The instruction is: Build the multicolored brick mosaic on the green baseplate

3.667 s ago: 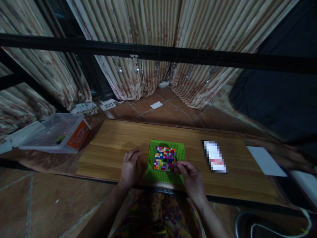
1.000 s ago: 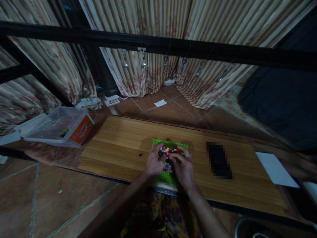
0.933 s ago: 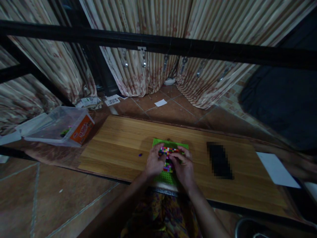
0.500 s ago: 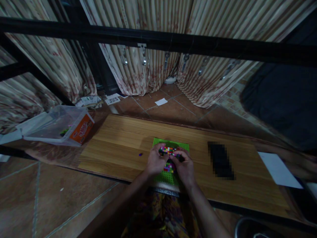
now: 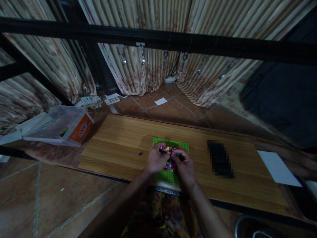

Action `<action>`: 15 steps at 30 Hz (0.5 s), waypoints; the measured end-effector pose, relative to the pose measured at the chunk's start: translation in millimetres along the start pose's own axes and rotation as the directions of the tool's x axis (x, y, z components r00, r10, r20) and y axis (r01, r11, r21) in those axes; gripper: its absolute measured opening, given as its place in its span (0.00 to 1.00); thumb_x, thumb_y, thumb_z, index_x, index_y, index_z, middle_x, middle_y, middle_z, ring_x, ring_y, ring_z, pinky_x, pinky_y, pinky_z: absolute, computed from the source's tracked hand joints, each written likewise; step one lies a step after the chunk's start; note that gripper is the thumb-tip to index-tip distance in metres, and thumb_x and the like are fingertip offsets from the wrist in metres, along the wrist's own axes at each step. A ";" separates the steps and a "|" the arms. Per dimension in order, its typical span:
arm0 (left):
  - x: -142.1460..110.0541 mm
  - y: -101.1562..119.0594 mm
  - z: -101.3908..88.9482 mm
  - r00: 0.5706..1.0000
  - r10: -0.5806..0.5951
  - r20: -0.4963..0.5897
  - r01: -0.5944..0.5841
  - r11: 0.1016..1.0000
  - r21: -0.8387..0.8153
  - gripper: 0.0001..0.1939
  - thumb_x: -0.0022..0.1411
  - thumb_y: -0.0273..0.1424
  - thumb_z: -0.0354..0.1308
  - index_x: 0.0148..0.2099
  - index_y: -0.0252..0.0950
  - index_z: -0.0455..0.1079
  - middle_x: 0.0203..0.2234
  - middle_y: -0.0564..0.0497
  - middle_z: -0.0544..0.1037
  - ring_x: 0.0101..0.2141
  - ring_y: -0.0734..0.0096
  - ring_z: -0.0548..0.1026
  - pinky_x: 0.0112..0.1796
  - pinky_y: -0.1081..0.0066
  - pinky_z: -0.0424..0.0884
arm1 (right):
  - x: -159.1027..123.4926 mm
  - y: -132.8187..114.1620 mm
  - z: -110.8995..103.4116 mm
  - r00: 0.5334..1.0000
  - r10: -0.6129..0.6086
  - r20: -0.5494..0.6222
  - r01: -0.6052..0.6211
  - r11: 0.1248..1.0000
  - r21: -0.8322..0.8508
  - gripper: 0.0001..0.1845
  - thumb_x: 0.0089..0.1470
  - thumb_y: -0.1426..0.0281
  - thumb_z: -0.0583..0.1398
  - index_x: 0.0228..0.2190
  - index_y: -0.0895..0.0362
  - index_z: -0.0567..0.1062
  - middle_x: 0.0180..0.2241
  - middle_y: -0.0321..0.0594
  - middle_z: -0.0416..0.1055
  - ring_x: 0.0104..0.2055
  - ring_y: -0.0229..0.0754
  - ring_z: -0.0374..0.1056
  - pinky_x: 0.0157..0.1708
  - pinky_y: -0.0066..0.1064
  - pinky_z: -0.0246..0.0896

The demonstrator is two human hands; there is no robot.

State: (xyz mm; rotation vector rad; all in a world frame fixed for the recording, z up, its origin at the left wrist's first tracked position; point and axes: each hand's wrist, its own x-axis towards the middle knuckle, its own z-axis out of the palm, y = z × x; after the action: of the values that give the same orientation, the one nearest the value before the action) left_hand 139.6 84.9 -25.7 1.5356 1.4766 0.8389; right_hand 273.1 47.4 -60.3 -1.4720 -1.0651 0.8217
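A structure of small multicoloured toy bricks [image 5: 167, 149] stands on the green studded baseplate [image 5: 183, 144] in front of me. My left hand [image 5: 155, 159] is closed around the structure's left side, with the thumb reaching toward the middle. From the right, my right hand [image 5: 184, 165] pinches at the same bricks, its fingertips close to the left thumb. More coloured bricks show between and below the hands. Whether a separate small brick sits in the right fingertips is hidden. One small purple piece [image 5: 140, 154] lies on the wood left of the baseplate.
The wooden table [image 5: 119, 142] carries a dark pixelated object [image 5: 220, 159] on the right. Beyond its left end stands a clear plastic box [image 5: 54, 125] with an orange label and green pieces inside. White paper [image 5: 279, 168] lies at the right end. A black rail [image 5: 158, 34] crosses ahead.
My right fingers have shifted very slightly over the bricks. Both hands stay at the structure, and the purple piece lies where it was.
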 end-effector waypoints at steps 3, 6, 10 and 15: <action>-1.2 -0.7 0.1 1.000 0.017 -0.003 -0.017 1.000 0.011 0.21 0.51 0.25 0.59 0.49 0.35 0.69 0.45 0.47 0.75 0.46 0.65 0.74 0.49 0.65 0.69 | -0.3 -0.4 2.2 1.000 0.007 -0.015 -0.007 1.000 0.004 0.07 0.45 0.65 0.64 0.30 0.52 0.76 0.41 0.38 0.71 0.51 0.47 0.64 0.56 0.43 0.51; -2.0 -0.8 -0.1 1.000 0.019 -0.004 -0.019 1.000 0.013 0.21 0.51 0.25 0.59 0.49 0.35 0.69 0.45 0.47 0.75 0.46 0.65 0.73 0.49 0.65 0.69 | -0.7 -1.2 3.3 1.000 0.014 -0.023 -0.013 1.000 0.018 0.07 0.45 0.65 0.64 0.30 0.52 0.76 0.41 0.38 0.71 0.50 0.47 0.64 0.55 0.42 0.51; -2.5 0.2 -0.6 1.000 0.011 -0.007 -0.010 1.000 0.010 0.20 0.50 0.25 0.60 0.48 0.36 0.69 0.45 0.47 0.75 0.46 0.64 0.73 0.49 0.64 0.69 | -1.2 -4.4 3.3 0.999 0.016 -0.030 -0.016 1.000 0.013 0.07 0.45 0.65 0.64 0.29 0.52 0.76 0.40 0.38 0.72 0.50 0.47 0.64 0.56 0.42 0.51; -3.0 0.1 0.2 1.000 0.015 -0.018 -0.015 1.000 0.015 0.21 0.50 0.24 0.60 0.48 0.36 0.69 0.44 0.47 0.76 0.45 0.64 0.73 0.49 0.63 0.69 | -1.2 -8.2 3.5 0.999 0.024 -0.027 -0.024 1.000 -0.009 0.07 0.44 0.64 0.64 0.29 0.52 0.76 0.41 0.38 0.72 0.51 0.47 0.64 0.56 0.42 0.51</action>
State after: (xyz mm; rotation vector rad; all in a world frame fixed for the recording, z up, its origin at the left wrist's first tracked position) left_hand 139.5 81.9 -25.5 1.5556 1.4889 0.8550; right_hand 268.0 47.6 -52.9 -1.5022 -1.0345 0.8122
